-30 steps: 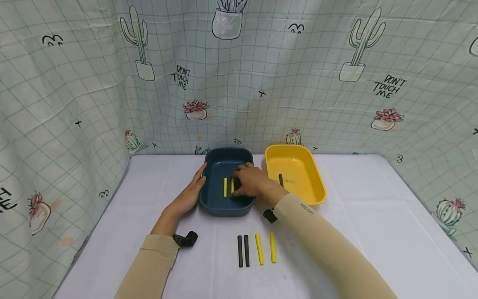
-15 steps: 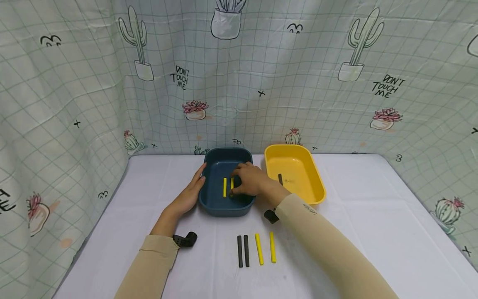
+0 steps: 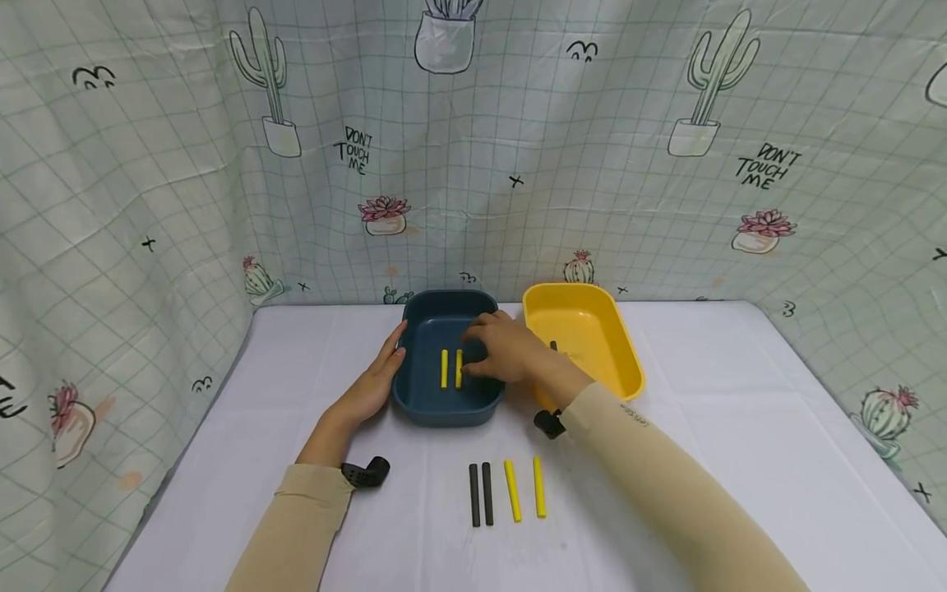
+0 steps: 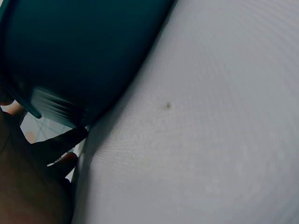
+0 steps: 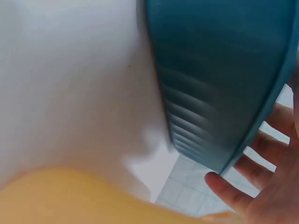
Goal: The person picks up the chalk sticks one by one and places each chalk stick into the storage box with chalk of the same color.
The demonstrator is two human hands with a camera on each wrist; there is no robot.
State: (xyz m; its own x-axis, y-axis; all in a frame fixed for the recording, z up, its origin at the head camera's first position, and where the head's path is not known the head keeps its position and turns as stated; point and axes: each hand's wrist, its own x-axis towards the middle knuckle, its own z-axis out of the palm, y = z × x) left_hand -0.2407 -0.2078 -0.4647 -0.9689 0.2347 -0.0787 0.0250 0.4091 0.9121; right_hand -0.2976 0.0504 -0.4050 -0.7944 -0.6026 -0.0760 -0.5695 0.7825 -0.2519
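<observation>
In the head view my left hand [image 3: 370,386] rests against the left wall of a dark blue bin [image 3: 444,417], fingers straight along its side. My right hand [image 3: 506,349] reaches over the bin's right rim, fingers spread and relaxed, thumb tip beside a thin yellow stick [image 3: 459,369]. A second yellow stick [image 3: 445,369] lies parallel on the bin floor to its left. From the right wrist, the fingers [image 5: 268,145] show loosely spread past the rim of the blue bin [image 5: 210,93]. The left wrist view has my left hand [image 4: 35,163] beside the bin's ribbed wall.
A yellow bin [image 3: 632,362] stands right of the blue one, with a dark stick [image 3: 553,345] inside, partly hidden by my right arm. Two dark sticks [image 3: 474,495] and two yellow sticks [image 3: 513,491] lie on the white tablecloth in front. A patterned curtain [image 3: 473,164] hangs behind.
My right hand has drawn slightly up and right, away from the yellow stick, which stays on the blue bin's floor. My left hand stays in place.
</observation>
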